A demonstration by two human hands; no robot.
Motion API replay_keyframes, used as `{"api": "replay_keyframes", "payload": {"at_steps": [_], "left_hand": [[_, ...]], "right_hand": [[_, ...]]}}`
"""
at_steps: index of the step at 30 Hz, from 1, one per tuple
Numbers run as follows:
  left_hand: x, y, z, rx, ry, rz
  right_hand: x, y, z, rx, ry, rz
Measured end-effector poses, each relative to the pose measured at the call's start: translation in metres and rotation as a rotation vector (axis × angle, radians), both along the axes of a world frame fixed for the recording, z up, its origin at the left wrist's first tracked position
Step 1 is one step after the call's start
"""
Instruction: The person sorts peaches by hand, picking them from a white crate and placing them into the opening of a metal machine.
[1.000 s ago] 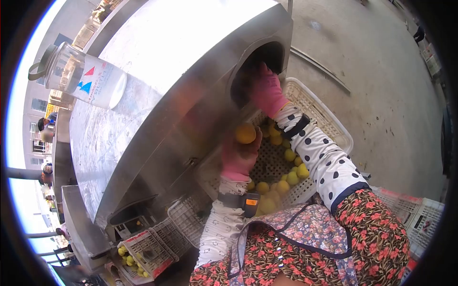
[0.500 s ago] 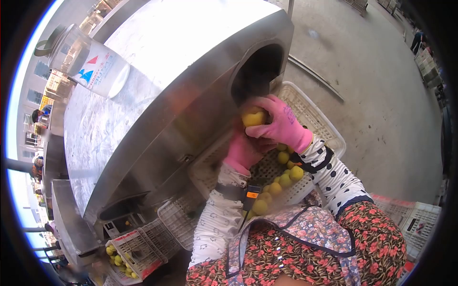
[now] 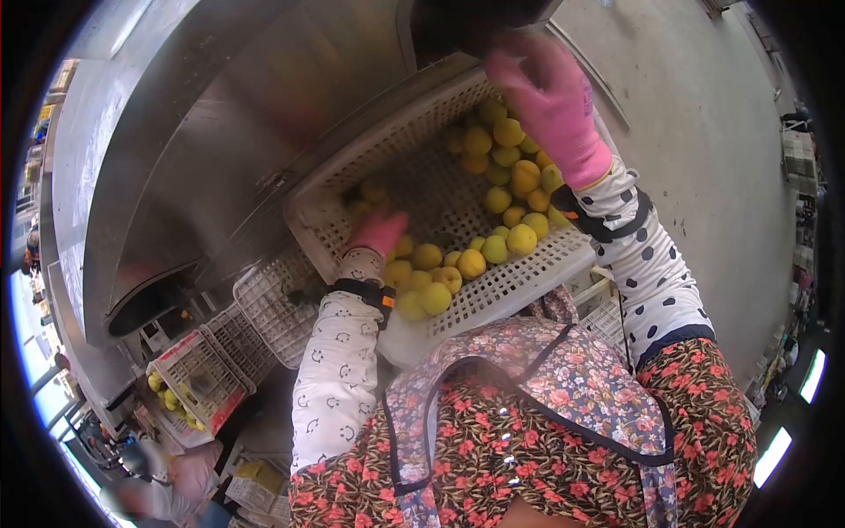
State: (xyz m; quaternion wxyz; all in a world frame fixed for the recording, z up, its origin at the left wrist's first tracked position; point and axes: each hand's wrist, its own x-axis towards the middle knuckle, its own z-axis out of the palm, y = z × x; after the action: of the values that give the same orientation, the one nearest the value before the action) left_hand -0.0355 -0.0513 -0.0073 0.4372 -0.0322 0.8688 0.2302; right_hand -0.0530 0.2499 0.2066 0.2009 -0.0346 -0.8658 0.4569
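Yellow-green round fruits (image 3: pixel 525 176) lie along the right side, the near side and the left end of a white perforated crate (image 3: pixel 493 295). My left hand (image 3: pixel 380 232), in a pink glove, reaches into the left part of the crate beside some fruits; its fingers are smeared by motion. Higher up, my right hand (image 3: pixel 550 101), also pink-gloved, is above the crate's far right corner, near the dark opening (image 3: pixel 466 26) in the metal housing. Its fingers are blurred and curved, and what they hold, if anything, cannot be made out.
A large metal machine (image 3: pixel 220 114) borders the crate on the left and far side. Smaller white crates (image 3: pixel 277 308) stand at the lower left, one with fruits (image 3: pixel 172 398). Another person (image 3: pixel 180 480) is at the bottom left. Concrete floor (image 3: pixel 687 132) extends on the right.
My hands have moved apart, the left down into the crate and the right up toward the opening. The fruit held between them no longer shows there. The view has shifted, revealing more of the crate.
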Motion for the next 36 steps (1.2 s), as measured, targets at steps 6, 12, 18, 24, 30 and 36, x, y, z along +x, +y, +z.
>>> {"api": "replay_keyframes", "payload": {"at_steps": [6,12,18,24,30,36], "left_hand": [[0.019,0.041,0.017,-0.518,-0.115,-0.611],[0.039,0.036,-0.021,-0.686,-0.026,-0.724],[0.041,0.019,0.001,-0.758,0.014,-0.682],[0.033,-0.008,0.022,-0.5,-0.003,-0.75],[0.014,-0.009,0.015,-0.479,-0.067,-0.735],[-0.008,-0.002,-0.001,1.047,-0.925,0.505]], "right_hand": [[0.058,-0.013,-0.14,0.452,-0.9,1.009],[0.102,-0.044,-0.222,0.762,-0.914,1.468],[0.117,-0.069,-0.146,0.731,-0.998,1.326],[0.116,-0.098,-0.165,0.665,-1.08,1.421],[0.085,-0.065,-0.129,0.393,-1.021,0.971],[0.056,-0.026,-0.071,0.056,-0.647,0.514]]}}
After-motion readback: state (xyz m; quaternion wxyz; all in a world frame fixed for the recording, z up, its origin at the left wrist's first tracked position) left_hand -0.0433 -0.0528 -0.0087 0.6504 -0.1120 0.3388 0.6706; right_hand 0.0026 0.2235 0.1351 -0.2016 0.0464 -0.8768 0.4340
